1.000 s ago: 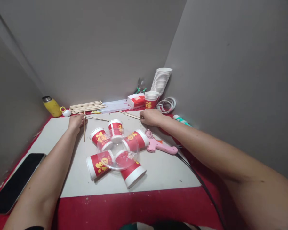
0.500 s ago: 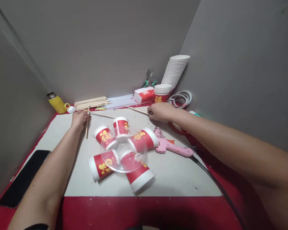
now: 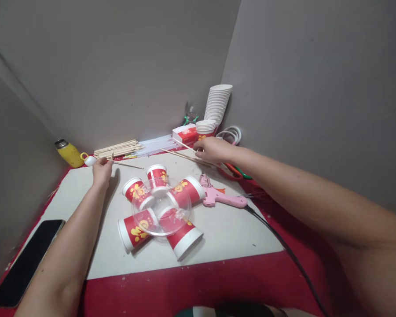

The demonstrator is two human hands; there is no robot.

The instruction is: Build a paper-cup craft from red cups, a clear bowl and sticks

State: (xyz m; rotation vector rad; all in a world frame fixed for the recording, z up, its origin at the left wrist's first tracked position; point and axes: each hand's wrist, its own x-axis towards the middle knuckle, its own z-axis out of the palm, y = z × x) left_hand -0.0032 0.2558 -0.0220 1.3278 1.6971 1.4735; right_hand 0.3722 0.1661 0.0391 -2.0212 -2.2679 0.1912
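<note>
My left hand [image 3: 102,171] is closed at the board's back left, pinching a thin wooden stick whose tip pokes above the fingers. Another wooden stick [image 3: 128,165] runs right from beside that hand. At the back right, my right hand [image 3: 211,149] grips a wooden stick [image 3: 184,145] that slants up to the left. Below it, more wooden sticks [image 3: 186,156] lie on the white board [image 3: 231,237]. Between my arms, several red and white paper cups [image 3: 132,226] lie on their sides in a ring, with a clear plastic disc-shaped piece [image 3: 161,231] over their inner ends.
A pink glue gun [image 3: 226,199] with a black cord [image 3: 273,235] lies right of the cups. Along the back are a yellow bottle [image 3: 69,154], a stick bundle [image 3: 117,149], a red and white box [image 3: 185,133] and stacked cups [image 3: 218,105]. A phone [image 3: 28,262] lies left.
My right hand has raised a stick, and others now show lying below it. My left hand has closed around the stick that stood out beside its fingers. The whole view has shifted slightly.
</note>
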